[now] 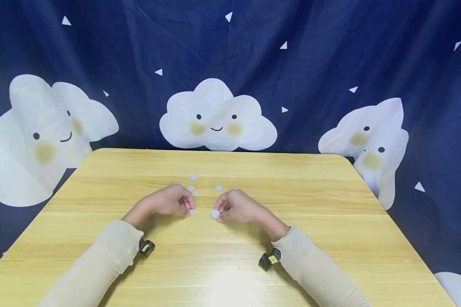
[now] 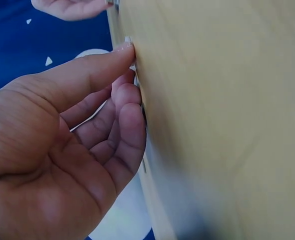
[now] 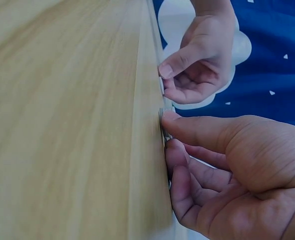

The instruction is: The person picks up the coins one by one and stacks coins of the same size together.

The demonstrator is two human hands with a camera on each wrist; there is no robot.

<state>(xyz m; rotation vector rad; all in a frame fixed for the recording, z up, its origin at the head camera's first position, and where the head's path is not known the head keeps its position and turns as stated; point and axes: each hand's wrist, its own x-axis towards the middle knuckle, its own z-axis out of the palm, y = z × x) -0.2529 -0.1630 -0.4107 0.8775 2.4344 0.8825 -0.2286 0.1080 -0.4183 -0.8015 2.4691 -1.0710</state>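
My left hand (image 1: 172, 199) pinches a small silvery-white coin (image 1: 192, 211) between thumb and fingers, low over the wooden table. To its right, my right hand (image 1: 241, 206) holds another round coin (image 1: 215, 214) by its edge. A short gap separates the two coins. In the right wrist view, the grey edge of the held coin (image 3: 163, 120) sits at the thumb tip, close to the tabletop; whether it is one coin or a small stack, I cannot tell. Just beyond the hands lie several loose coins, among them one coin (image 1: 190, 188) near the left hand and one coin (image 1: 219, 188) near the right.
The light wooden table (image 1: 230, 256) has rounded far corners. Behind it hangs a dark blue curtain (image 1: 253, 38) printed with smiling clouds and white triangles. A small black wrist camera (image 1: 146, 247) is on the left wrist, and another black camera (image 1: 269, 259) on the right.
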